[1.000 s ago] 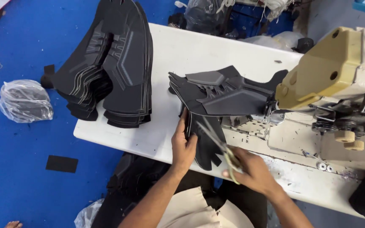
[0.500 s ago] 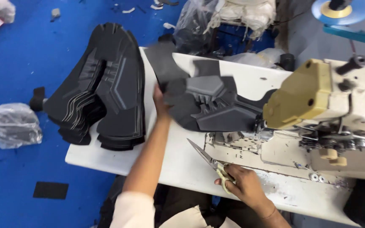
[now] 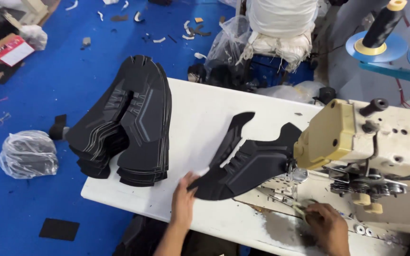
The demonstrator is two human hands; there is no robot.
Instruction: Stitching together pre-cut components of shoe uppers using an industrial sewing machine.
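Bare tabletop between stack and machine

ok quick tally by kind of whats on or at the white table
stack of black shoe uppers: 1
loose black upper under the left hand: 1
sewing machine: 1
scissors in the right hand: 1
total: 4

A tall fanned stack of black shoe uppers sits at the counter's left end, overhanging its edge. On the blue floor lie a clear plastic bag, a black scrap, and a red-and-white box. White rolled cloth stands beyond the counter, beside a thread cone on a blue disc.
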